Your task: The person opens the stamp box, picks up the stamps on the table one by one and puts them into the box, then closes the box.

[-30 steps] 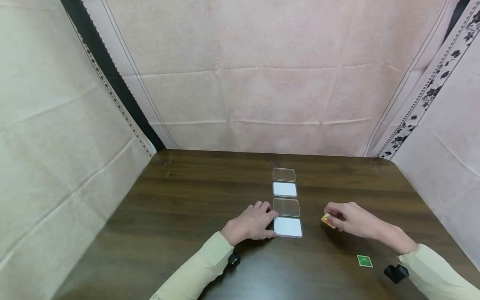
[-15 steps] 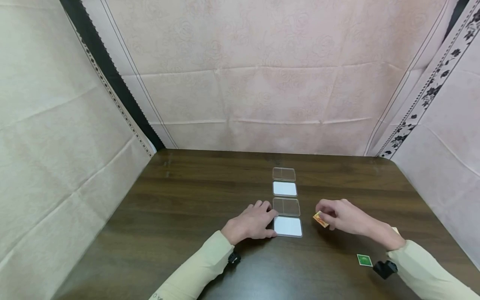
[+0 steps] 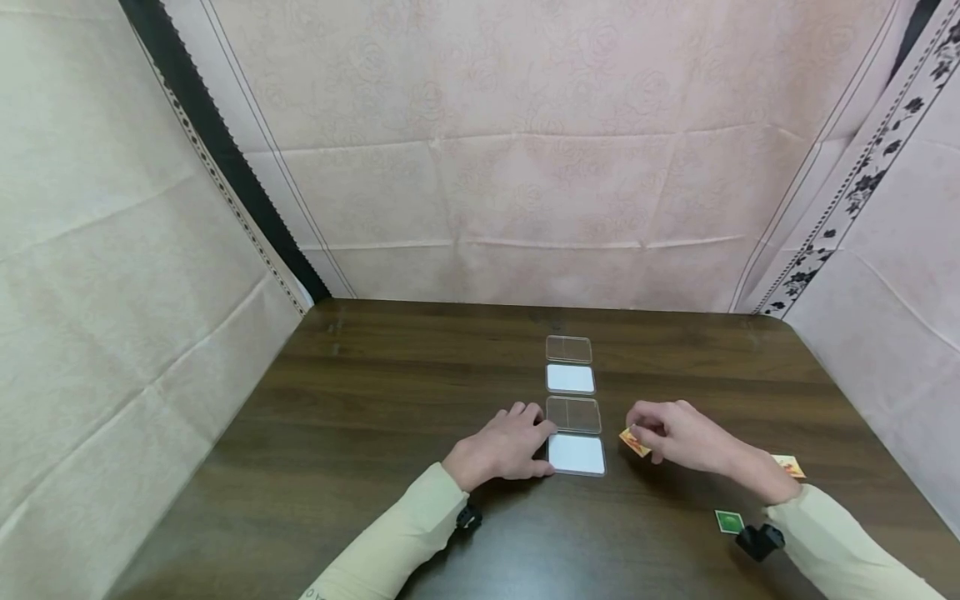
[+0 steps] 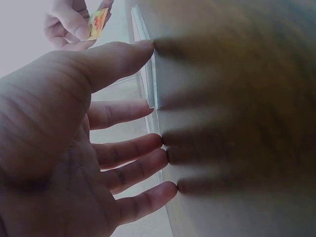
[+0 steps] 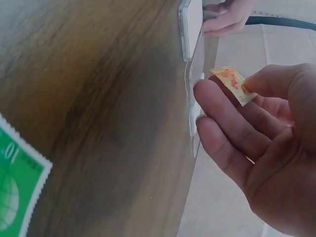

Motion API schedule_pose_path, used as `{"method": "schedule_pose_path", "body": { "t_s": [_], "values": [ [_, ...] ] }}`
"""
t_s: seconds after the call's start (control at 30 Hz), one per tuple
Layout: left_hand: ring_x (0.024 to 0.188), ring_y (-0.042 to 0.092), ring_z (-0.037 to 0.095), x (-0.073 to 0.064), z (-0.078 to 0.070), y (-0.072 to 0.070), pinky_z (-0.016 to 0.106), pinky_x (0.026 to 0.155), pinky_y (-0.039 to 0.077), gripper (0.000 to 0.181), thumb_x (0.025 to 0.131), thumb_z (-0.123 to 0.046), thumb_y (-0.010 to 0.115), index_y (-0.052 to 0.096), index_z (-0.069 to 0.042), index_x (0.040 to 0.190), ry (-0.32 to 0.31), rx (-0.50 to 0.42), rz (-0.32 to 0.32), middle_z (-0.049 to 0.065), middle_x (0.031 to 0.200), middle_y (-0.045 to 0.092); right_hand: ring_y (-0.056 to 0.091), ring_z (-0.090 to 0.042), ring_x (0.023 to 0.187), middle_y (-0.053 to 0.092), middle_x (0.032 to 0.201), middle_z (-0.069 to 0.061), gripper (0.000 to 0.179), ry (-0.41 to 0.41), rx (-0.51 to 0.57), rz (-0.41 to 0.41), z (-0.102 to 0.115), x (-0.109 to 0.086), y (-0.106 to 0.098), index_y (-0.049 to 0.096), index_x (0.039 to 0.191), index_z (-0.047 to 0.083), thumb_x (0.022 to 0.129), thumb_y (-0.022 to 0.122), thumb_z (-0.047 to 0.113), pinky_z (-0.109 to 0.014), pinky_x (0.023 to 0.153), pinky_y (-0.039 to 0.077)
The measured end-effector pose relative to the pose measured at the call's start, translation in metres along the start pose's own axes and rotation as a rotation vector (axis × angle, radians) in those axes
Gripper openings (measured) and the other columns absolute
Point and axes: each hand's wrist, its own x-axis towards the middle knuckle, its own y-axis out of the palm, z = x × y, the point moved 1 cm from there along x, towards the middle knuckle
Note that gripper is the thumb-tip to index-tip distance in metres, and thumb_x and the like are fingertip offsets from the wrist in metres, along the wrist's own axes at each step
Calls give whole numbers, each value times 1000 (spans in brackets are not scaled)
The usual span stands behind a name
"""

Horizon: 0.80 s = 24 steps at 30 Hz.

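My left hand (image 3: 504,446) rests at the left edge of an open flat case. Its thumb and index fingertip touch the case's white half (image 3: 576,455); the other fingertips (image 4: 170,190) come down on the table. My right hand (image 3: 686,437) pinches a small yellow-orange postage stamp (image 5: 233,85) between thumb and fingers, just above the table to the right of the case. The case's clear half (image 3: 573,414) lies directly beyond the white one. In the right wrist view, a green postage stamp (image 5: 19,182) with a perforated edge shows at lower left.
Farther back, in the same column, lies a second open case with a white half (image 3: 570,378) and a clear half (image 3: 568,348). Another yellow-orange stamp (image 3: 789,466) is partly covered by my right forearm. Pale cloth (image 3: 525,208) hangs behind the wooden table (image 3: 337,467).
My right hand has moved left towards the case with the yellow-orange stamp. Another yellow-orange stamp has come into sight behind the right wrist. The left hand has stayed put.
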Motion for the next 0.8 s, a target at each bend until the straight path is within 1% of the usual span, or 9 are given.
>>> {"method": "schedule_pose_path", "body": {
  "t_s": [0.23,0.4,0.63,0.8],
  "values": [
    [111,45,18,0,-1,-1,37,97,43,54,91,-51,64,55,-22,136,2,10,1,4,133,51,63,-7,63,62,78,2,6,-43,6,-46,3,5,1,64,102,15,96,62,16,-24,59,54],
    [111,45,18,-1,-1,-1,37,97,43,54,91,-51,64,55,-22,136,2,12,-1,3,132,51,63,-8,64,63,80,1,6,-61,34,-38,8,10,2,64,102,14,97,62,17,-26,61,55],
    [111,45,17,1,-1,0,37,97,43,55,91,-52,64,55,-22,136,0,25,-2,3,133,51,65,-11,66,65,84,-1,5,-53,62,-50,11,15,5,65,100,15,96,63,16,-28,62,57],
    [111,45,18,1,0,0,37,98,43,55,90,-52,64,55,-23,136,-7,24,2,3,133,51,62,-11,67,64,85,0,4,-44,50,-67,13,21,9,65,100,16,96,63,16,-27,61,56]
  ]
}}
